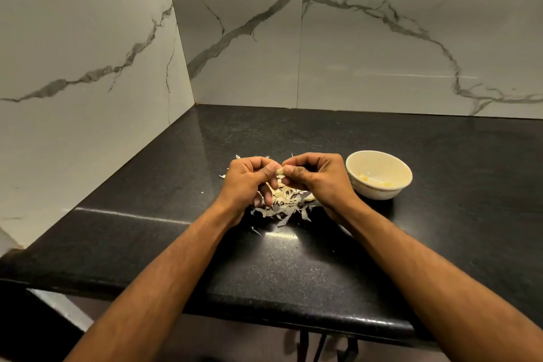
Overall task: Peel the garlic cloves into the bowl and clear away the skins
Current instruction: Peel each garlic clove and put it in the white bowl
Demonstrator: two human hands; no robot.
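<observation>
Peeling is in hand: the left hand [249, 178] and right hand [316, 176] pinch one garlic clove [279, 171] between their fingers above the skins [283, 206] on the worktop [293, 258]; next, strip it and drop it rightward into the bowl [379, 175].

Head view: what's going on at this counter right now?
A person is peeling a garlic clove, pinched between the left hand and the right hand above a pile of skins on the black counter. The white bowl to the right already holds a few peeled pieces. The skins have not been cleared.
</observation>
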